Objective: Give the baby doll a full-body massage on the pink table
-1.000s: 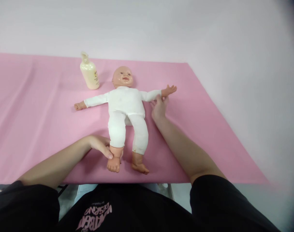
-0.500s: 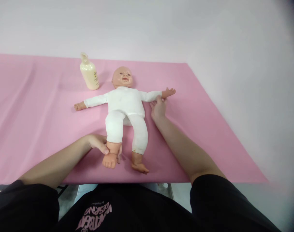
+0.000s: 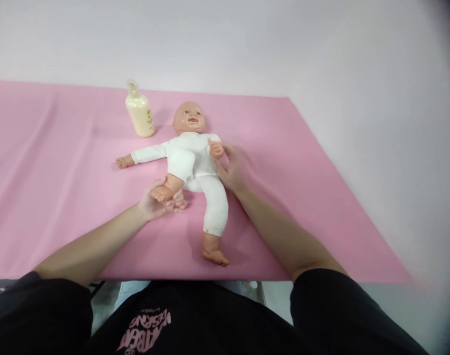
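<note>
Landmark = doll (image 3: 202, 166), on its back on the sheet (image 3: 62, 197). Bottle (image 3: 140, 117): on the sheet, left of the doll's head, apart from it. 2 hands at the doll: left hand (image 3: 154, 207) left and in front of its torso, around the raised leg's ankle; right hand (image 3: 231, 167) at its right flank, around the bent arm. Wall (image 3: 225, 44): behind the doll. Shirt (image 3: 210, 315): in front, past the sheet's near edge.
</note>
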`<state>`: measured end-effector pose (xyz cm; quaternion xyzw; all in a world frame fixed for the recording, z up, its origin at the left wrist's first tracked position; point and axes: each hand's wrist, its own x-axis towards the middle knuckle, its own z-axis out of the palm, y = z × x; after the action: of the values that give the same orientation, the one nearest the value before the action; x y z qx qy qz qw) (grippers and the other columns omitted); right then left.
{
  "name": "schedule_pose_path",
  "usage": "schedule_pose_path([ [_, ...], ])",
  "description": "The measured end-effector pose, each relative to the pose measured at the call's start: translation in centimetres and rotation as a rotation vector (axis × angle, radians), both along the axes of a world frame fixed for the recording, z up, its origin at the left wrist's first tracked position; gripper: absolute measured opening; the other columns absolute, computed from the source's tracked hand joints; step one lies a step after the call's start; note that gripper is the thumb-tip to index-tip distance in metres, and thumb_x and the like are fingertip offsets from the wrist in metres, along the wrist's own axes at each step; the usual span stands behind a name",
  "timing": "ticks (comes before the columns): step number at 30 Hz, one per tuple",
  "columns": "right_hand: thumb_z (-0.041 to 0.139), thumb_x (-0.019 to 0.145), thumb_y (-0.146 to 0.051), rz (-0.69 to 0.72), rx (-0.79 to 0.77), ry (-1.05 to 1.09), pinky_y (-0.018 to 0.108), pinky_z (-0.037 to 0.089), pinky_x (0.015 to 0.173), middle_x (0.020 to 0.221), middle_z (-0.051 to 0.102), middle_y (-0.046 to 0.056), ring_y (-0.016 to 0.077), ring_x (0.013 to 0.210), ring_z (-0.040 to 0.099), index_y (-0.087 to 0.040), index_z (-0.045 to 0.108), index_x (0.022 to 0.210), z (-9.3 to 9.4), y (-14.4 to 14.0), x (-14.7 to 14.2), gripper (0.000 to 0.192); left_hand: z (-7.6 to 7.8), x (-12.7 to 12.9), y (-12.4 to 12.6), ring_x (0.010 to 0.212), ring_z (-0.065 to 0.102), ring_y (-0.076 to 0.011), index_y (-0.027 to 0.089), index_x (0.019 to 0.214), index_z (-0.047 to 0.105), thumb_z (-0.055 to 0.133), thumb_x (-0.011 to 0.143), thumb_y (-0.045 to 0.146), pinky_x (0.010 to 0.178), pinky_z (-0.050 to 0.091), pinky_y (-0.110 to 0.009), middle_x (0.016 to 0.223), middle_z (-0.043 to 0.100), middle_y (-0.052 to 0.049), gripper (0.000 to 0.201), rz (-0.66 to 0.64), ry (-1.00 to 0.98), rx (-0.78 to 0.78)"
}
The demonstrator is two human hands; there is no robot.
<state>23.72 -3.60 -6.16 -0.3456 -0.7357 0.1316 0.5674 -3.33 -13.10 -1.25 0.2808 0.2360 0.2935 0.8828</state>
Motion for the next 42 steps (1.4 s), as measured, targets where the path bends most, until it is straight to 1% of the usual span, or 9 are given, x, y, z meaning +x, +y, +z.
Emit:
schedule_pose_path([
  [3, 0.054, 0.103, -0.045, 0.035, 0.045, -0.125, 0.058, 0.049, 0.122, 0.137, 0.067, 0.008, 0.0289, 0.136, 0.062, -0.032, 0.061, 0.135, 0.4, -0.3, 0.2, 0.035, 0.0, 0.1, 0.0, 0.06, 0.057, -0.0226, 0.02, 0.061, 0.054, 0.053, 0.093, 0.066, 0.068, 0.055, -0.037, 0.048, 0.044, -0.002, 0.056, 0.015, 0.001, -0.02],
  [6, 0.057, 0.1, -0.045, 0.035, 0.004, -0.165, 0.06, 0.049, 0.121, 0.136, 0.068, 0.007, 0.0296, 0.135, 0.062, -0.034, 0.065, 0.13, 0.9, -0.3, 0.3, 0.033, -0.1, 0.1, 0.1, 0.062, 0.059, -0.0224, 0.018, 0.062, 0.057, 0.065, 0.086, 0.063, 0.069, 0.055, -0.036, 0.052, 0.047, -0.002, 0.052, -0.008, -0.005, -0.001],
  [14, 0.057, 0.101, -0.043, 0.035, 0.022, -0.172, 0.06, 0.049, 0.121, 0.136, 0.068, 0.007, 0.0297, 0.134, 0.063, -0.034, 0.065, 0.131, 0.9, -0.2, 0.2, 0.033, -0.2, -0.2, 0.0, 0.063, 0.058, -0.0231, 0.018, 0.064, 0.058, 0.068, 0.081, 0.071, 0.076, 0.056, -0.04, 0.052, 0.047, -0.001, 0.057, -0.073, 0.033, 0.099],
  [20, 0.056, 0.103, -0.046, -0.014, 0.065, -0.118, 0.057, 0.051, 0.119, 0.136, 0.067, 0.011, 0.0297, 0.134, 0.063, -0.028, 0.059, 0.138, 0.6, -0.3, 0.1, 0.039, -0.5, -0.3, -0.3, 0.066, 0.061, -0.026, 0.017, 0.072, 0.067, 0.07, 0.074, 0.076, 0.079, 0.054, -0.042, 0.055, 0.056, -0.005, 0.059, -0.292, -0.036, 0.295],
  [27, 0.063, 0.097, -0.056, -0.055, -0.036, 0.235, 0.053, 0.051, 0.118, 0.151, 0.056, 0.007, 0.0273, 0.143, 0.056, -0.036, 0.047, 0.146, -0.7, 1.9, 0.4, 0.055, -0.1, -0.9, -0.5, 0.092, 0.074, -0.0348, 0.017, 0.091, 0.073, 0.081, 0.066, 0.069, 0.087, 0.06, -0.044, 0.083, 0.075, -0.014, 0.058, -0.732, -0.011, 0.428],
  [31, 0.069, 0.089, -0.057, -0.097, -0.131, 0.446, 0.056, 0.051, 0.116, 0.162, 0.044, 0.011, 0.0297, 0.146, 0.053, -0.034, 0.042, 0.144, -1.0, 3.0, 1.2, 0.066, 0.5, -0.9, -0.3, 0.097, 0.078, -0.0335, 0.017, 0.097, 0.077, 0.087, 0.071, 0.06, 0.089, 0.063, -0.04, 0.096, 0.078, -0.014, 0.05, -0.922, 0.02, 0.434],
  [35, 0.068, 0.087, -0.047, -0.116, -0.329, 0.72, 0.056, 0.055, 0.111, 0.159, 0.046, 0.009, 0.0255, 0.139, 0.06, -0.036, 0.034, 0.143, -1.1, 3.3, 1.8, 0.066, 0.6, -0.8, -0.3, 0.105, 0.078, -0.0309, 0.019, 0.106, 0.079, 0.096, 0.067, 0.041, 0.094, 0.063, -0.034, 0.105, 0.08, -0.009, 0.048, -0.919, 0.103, 0.535],
  [39, 0.056, 0.093, -0.039, -0.209, -0.58, 0.982, 0.053, 0.057, 0.109, 0.146, 0.057, 0.005, 0.0181, 0.123, 0.07, -0.037, 0.036, 0.133, -1.2, 3.6, 2.0, 0.045, 0.3, -0.9, -0.7, 0.111, 0.077, -0.0289, 0.018, 0.111, 0.08, 0.093, 0.072, 0.034, 0.101, 0.061, -0.032, 0.112, 0.081, -0.009, 0.043, -0.86, 0.178, 0.658],
  [42, 0.054, 0.095, -0.034, -0.214, -0.639, 1.085, 0.048, 0.058, 0.11, 0.135, 0.062, 0.002, 0.0146, 0.11, 0.074, -0.036, 0.041, 0.126, -1.0, 3.7, 2.1, 0.033, 0.2, -0.8, -0.9, 0.112, 0.077, -0.0283, 0.017, 0.111, 0.081, 0.09, 0.076, 0.034, 0.1, 0.061, -0.031, 0.112, 0.081, -0.009, 0.04, -0.844, 0.189, 0.686],
])
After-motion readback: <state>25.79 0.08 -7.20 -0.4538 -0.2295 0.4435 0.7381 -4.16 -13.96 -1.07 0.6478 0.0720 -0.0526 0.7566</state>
